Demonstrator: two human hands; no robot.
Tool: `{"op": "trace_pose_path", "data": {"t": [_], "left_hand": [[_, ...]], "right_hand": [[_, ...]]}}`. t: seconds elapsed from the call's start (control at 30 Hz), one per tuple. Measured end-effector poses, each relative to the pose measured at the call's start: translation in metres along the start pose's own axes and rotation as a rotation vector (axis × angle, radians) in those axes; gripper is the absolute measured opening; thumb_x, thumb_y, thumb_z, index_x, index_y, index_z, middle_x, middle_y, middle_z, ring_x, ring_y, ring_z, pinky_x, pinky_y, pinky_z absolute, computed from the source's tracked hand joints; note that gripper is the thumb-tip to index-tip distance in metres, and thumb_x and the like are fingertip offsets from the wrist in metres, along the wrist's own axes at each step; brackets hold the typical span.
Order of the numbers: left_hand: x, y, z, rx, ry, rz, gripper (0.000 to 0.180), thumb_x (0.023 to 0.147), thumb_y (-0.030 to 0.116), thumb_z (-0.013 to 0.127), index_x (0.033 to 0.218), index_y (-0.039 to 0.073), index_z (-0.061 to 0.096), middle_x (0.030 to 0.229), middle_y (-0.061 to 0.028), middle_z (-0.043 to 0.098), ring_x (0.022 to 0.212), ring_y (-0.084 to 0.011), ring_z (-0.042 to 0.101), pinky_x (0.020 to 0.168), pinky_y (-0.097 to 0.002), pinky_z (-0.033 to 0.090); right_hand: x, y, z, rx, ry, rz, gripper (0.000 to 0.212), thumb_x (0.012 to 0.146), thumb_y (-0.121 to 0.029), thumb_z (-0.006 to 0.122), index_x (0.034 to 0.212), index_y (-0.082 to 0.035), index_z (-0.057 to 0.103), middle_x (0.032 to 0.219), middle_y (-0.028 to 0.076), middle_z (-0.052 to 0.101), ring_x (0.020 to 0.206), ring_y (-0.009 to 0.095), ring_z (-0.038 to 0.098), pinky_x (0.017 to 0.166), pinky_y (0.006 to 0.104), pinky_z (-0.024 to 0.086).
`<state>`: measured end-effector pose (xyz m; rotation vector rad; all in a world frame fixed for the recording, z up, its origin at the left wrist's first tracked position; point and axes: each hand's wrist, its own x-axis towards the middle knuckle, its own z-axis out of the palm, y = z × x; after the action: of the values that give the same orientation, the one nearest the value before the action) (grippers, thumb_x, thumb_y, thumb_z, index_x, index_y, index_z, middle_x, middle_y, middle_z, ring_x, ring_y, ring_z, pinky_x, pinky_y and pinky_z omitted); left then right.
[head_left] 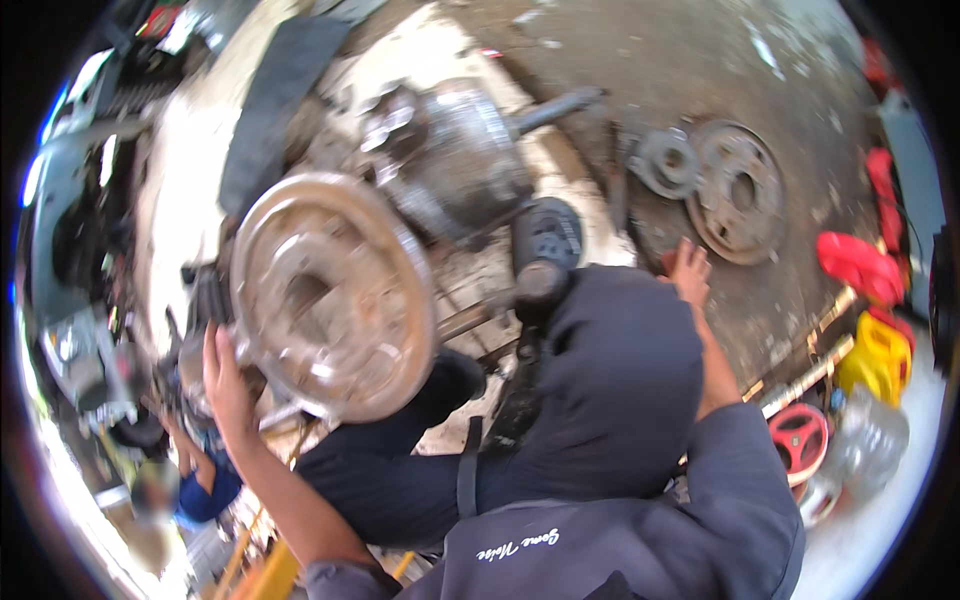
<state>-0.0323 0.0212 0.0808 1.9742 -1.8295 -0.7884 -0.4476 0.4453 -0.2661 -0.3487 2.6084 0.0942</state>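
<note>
Across my view's upper right, concrete floor [640, 60] spreads | rusty wheel disc [365, 300] beyond the left leg [390, 490], broad face toward my camera, long axis nearly vertical | left hand [229, 385] open beside its rim | right hand [690, 275]: I can't tell its grip

Stained brown floor [640, 50] beneath a slotted metal disc [764, 205] and smaller ring-shaped part [652, 178]

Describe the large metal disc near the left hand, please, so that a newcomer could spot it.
Start at the person's dark trousers, lower middle. Up-left from there, beside the left hand, is the brownish disc with a central hole. It looks much larger than the grey disc on the floor at right.
</note>
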Motion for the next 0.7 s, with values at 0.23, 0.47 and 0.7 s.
{"op": "trace_pose_path", "data": {"t": [0.23, 0.47, 0.7], "left_hand": [[0.012, 0.011, -0.006, -0.035, -0.039, 0.208, 0.066, 0.103, 0.035, 0.062, 0.147, -0.01, 0.043, 0.133, -0.0207, 0.062, 0.12, -0.0218, 0.059, 0.104, -0.0326, 0.045], [0.018, -0.044, -0.019, 0.114, -0.153, 0.193, 0.074, 0.099, 0.038, 0.066, 0.15, -0.008, 0.04, 0.134, -0.023, 0.061, 0.122, -0.0269, 0.061, 0.104, -0.0351, 0.046], [0.015, -0.044, -0.008, 0.334, -0.179, 0.151, 0.087, 0.092, 0.046, 0.067, 0.159, 0.006, 0.029, 0.155, -0.025, 0.04, 0.139, -0.0384, 0.047, 0.114, -0.0468, 0.039]], "right_hand": [[0.007, 0.029, -0.014, 0.614, -0.014, -0.088, 0.063, 0.091, -0.022, 0.062, 0.15, -0.012, 0.044, 0.144, 0.029, 0.053, 0.135, 0.039, 0.052, 0.108, 0.046, 0.045], [0.052, -0.004, -0.184, 0.57, 0.489, -0.468, 0.056, 0.088, -0.008, 0.05, 0.143, 0.003, 0.049, 0.144, 0.025, 0.054, 0.136, 0.036, 0.051, 0.114, 0.0412, 0.038], [-0.119, -0.195, -0.341, 0.357, 0.42, -0.882, 0.063, 0.09, -0.02, 0.068, 0.144, -0.005, 0.04, 0.138, 0.027, 0.052, 0.128, 0.036, 0.054, 0.108, 0.0426, 0.041]]}}
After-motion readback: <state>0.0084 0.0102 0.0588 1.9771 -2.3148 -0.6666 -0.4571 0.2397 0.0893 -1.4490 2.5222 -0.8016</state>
